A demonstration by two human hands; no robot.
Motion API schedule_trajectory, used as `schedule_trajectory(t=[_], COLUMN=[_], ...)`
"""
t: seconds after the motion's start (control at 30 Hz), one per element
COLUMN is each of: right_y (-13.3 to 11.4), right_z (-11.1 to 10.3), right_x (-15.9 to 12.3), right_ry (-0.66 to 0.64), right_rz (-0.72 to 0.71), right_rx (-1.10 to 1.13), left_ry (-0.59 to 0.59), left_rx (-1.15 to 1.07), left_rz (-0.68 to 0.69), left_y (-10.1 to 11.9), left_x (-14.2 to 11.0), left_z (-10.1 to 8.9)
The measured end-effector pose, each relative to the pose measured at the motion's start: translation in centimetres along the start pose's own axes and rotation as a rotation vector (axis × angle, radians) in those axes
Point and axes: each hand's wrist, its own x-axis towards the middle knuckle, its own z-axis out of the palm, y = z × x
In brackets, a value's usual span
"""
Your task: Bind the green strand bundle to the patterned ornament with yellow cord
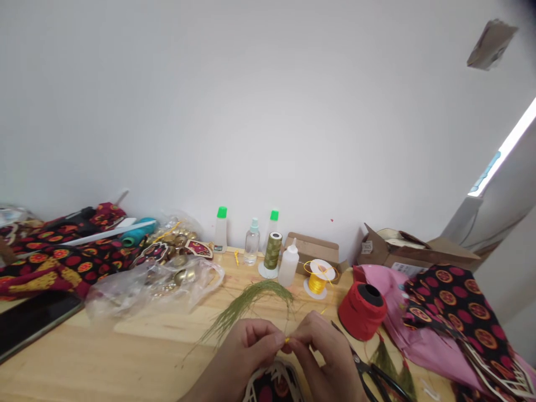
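Handling Fine Yellow Cord (287, 340) and Loose Green Strands (251, 297)

Position: The yellow cord is at the front of the wooden table (138, 365), between the two hands, above a dark, pale-edged patterned piece (274, 386). The green strands arch across the wood just beyond the fingers.

Grip state: The left hand (253, 349) is closed in a pinch of thumb and forefinger at the left side of the cord. The right hand (326, 352) pinches its right side. Only a short bright section is exposed between them; whether it is knotted or looped cannot be told, nor whether the green strands join it.

Handling properties (judged): The cord should be very light and flexible, offering little resistance and possibly slipping if smooth. Use fingertip pressure only, close to the exposed section, one pinch per side. The green strands look thin, springy and prone to splaying or snagging. Take them as a gathered bunch near the right end of the arch, where they lie closest together; avoid lifting single strands from the spread left end.

Caution: Scissors (366, 368) lie just beside the right hand. Keep loose fibres clear of the blades.
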Motion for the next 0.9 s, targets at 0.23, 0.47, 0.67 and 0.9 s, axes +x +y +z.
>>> schedule_trajectory(t=[0.23,0.47,0.67,0.9], right_y=[-0.1,-0.8,-0.5,-0.6], right_z=[0.1,0.3,0.2,0.1], right_x=[0.1,0.2,0.3,0.3], right_ry=[0.016,0.107,0.105,0.109], right_rz=[-0.022,0.010,0.030,0.052], right_rx=[-0.012,-0.020,0.052,0.029], left_ry=[0.026,0.014,0.002,-0.010], left_rx=[0.048,0.007,0.016,0.170], left_rz=[-0.031,-0.001,0.041,0.094], left_y=[-0.3,0.2,0.5,0.8], left_x=[0.2,-0.5,-0.8,-0.7], left_z=[-0.1,0.6,0.8,0.6])
